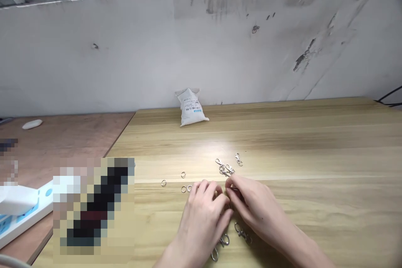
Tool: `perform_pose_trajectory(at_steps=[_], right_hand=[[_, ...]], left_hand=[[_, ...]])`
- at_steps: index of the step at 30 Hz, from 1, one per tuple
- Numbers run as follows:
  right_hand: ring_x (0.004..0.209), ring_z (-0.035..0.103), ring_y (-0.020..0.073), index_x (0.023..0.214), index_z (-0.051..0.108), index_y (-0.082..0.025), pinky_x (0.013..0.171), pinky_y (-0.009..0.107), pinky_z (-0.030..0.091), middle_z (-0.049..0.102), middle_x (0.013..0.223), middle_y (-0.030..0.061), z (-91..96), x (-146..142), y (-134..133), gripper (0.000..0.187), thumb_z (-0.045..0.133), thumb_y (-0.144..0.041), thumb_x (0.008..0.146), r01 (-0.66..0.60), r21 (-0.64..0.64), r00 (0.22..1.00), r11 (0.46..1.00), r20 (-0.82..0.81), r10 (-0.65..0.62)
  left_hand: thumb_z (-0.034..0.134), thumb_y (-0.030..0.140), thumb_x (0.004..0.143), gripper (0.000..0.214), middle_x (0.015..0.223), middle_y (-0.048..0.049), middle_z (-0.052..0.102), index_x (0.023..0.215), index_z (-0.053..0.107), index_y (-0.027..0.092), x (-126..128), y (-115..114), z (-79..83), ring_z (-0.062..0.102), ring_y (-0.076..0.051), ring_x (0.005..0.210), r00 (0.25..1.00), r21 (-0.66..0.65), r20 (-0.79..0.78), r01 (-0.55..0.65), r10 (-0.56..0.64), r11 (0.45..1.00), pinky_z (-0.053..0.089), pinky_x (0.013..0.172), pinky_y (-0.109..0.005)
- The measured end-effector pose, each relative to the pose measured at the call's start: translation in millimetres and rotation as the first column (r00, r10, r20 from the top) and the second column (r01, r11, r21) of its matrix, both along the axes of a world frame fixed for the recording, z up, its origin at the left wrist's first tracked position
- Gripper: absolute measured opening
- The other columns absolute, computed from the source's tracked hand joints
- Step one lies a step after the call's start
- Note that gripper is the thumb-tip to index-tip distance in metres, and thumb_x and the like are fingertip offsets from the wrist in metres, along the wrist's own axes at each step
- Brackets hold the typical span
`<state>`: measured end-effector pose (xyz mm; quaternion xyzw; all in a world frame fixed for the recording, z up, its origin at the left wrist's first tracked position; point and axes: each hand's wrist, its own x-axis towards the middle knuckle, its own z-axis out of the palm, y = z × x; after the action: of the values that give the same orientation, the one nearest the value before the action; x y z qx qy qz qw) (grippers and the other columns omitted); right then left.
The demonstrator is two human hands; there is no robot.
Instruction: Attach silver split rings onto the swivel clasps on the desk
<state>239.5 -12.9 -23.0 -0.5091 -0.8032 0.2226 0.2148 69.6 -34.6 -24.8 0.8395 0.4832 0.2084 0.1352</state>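
Head view, nearest clasps: two silver swivel lobster clasps (224, 240) lie partly beneath your left hand; another swivel clasp (241, 232) lies between your wrists, apart from them.
Your left hand: the left hand (205, 209) is palm down, fingers curled and narrow; you cover whatever lies beneath, so I cannot tell whether it holds anything.
Your right hand: the right hand (251, 201) has thumb and forefinger drawn close, just beside your left fingertips; what is between them, if anything, cannot be told.
Power strip: at your left, a white and blue power strip (47, 194) carries a white plug (19, 199); no brand is readable.
Pixelated patch: a dark object (97, 205) is masked beyond naming, any lettering included.
Loose rings: three small metal rings (183, 174) lie separate on the wood-grain table (314, 150), left of your fingers, with another (189, 188) at your left fingertips.
Clasp cluster: several clasps (225, 168) overlap just beyond your hands; one clasp with a ring (239, 159) lies to their right.
Progress: that one looks joined; the loose rings appear unattached. A full count is hidden from you.
White pouch: near the wall (204, 58), the plastic pouch (192, 109) bears a barcode, a blue patch and print too small to read.
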Motion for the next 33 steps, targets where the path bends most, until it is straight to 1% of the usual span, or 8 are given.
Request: perform_pose_trajectory(at_steps=[2,5,8,10,18,23,29,33], right_hand=[[0.064,0.057,0.0156,0.085,0.052,-0.021,0.059,0.026,0.037,0.063,0.075,0.0008,0.6,0,0,0.014,0.042,-0.02,0.095,-0.003,0.007,1.0,1.0,-0.002,0.003],[0.066,0.058,0.0155,0.086,0.053,-0.021,0.06,0.026,0.038,0.064,0.077,0.0012,1.0,0,1,0.014,0.042,-0.018,0.095,-0.017,0.014,1.0,1.0,-0.021,0.018],[0.068,0.059,0.0158,0.088,0.054,-0.021,0.061,0.026,0.039,0.065,0.079,0.0013,0.7,0,0,0.013,0.042,-0.019,0.095,-0.021,0.015,1.0,1.0,-0.022,0.021],[0.07,0.059,0.0161,0.089,0.053,-0.022,0.062,0.026,0.039,0.065,0.08,0.001,0.4,0,-1,0.013,0.042,-0.02,0.096,-0.019,0.015,1.0,1.0,-0.008,0.02],[0.067,0.058,0.0154,0.087,0.054,-0.021,0.06,0.025,0.038,0.065,0.078,0.0012,0.5,1,0,0.013,0.043,-0.02,0.095,-0.018,0.042,1.0,0.999,-0.002,0.018],[0.065,0.058,0.0148,0.087,0.055,-0.02,0.059,0.025,0.038,0.065,0.078,0.0021,1.0,1,1,0.013,0.044,-0.018,0.094,-0.024,0.074,1.0,0.997,-0.013,0.025],[0.065,0.057,0.0146,0.085,0.053,-0.021,0.058,0.025,0.036,0.064,0.075,0.0008,1.4,1,0,0.013,0.044,-0.018,0.094,-0.019,0.077,1.0,0.997,0.023,0.018],[0.066,0.057,0.0143,0.086,0.053,-0.021,0.058,0.025,0.036,0.064,0.076,0.0003,0.6,2,0,0.012,0.045,-0.017,0.093,-0.027,0.076,0.999,0.997,0.029,0.025]], left_hand=[[0.057,0.016,0.089,0.006,0.094,-0.0031,0.06,0.086,0.061,0.02,-1,1,-0.5,0.052,-0.022,0.09,1.0,-0.005,0.003,0.01,-0.01,1.0,0.044,0.079,-0.039],[0.063,0.019,0.086,0.006,0.097,-0.0036,0.06,0.092,0.062,0.021,-9,5,2.0,0.052,-0.022,0.092,0.999,-0.047,0.034,-0.005,0.007,0.999,0.045,0.079,-0.038],[0.071,0.019,0.081,0.023,0.102,-0.0032,0.06,0.101,0.06,0.021,-21,11,7.0,0.053,-0.022,0.096,0.998,-0.089,0.055,0.018,-0.013,0.996,0.044,0.084,-0.038],[0.07,0.019,0.082,0.021,0.099,-0.0017,0.06,0.099,0.06,0.022,-27,14,10.3,0.053,-0.02,0.095,0.996,-0.128,0.05,0.086,-0.08,0.988,0.044,0.084,-0.037],[0.062,0.017,0.087,0.004,0.095,-0.0026,0.06,0.087,0.06,0.02,-27,13,8.9,0.054,-0.02,0.093,0.996,-0.134,0.055,0.083,-0.076,0.988,0.044,0.081,-0.035],[0.067,0.014,0.082,0.032,0.104,-0.0054,0.061,0.111,0.056,0.021,-33,16,12.8,0.055,-0.022,0.098,0.994,-0.152,0.089,0.082,-0.069,0.985,0.047,0.084,-0.037],[0.065,0.017,0.085,0.005,0.096,-0.0016,0.062,0.088,0.062,0.021,-49,21,17.7,0.057,-0.017,0.091,0.984,-0.15,0.066,0.172,-0.164,0.974,0.046,0.079,-0.031],[0.06,0.017,0.089,0.007,0.095,-0.0027,0.061,0.086,0.065,0.021,-51,22,13.5,0.056,-0.016,0.089,0.978,-0.07,0.021,0.207,-0.206,0.976,0.045,0.075,-0.03]])
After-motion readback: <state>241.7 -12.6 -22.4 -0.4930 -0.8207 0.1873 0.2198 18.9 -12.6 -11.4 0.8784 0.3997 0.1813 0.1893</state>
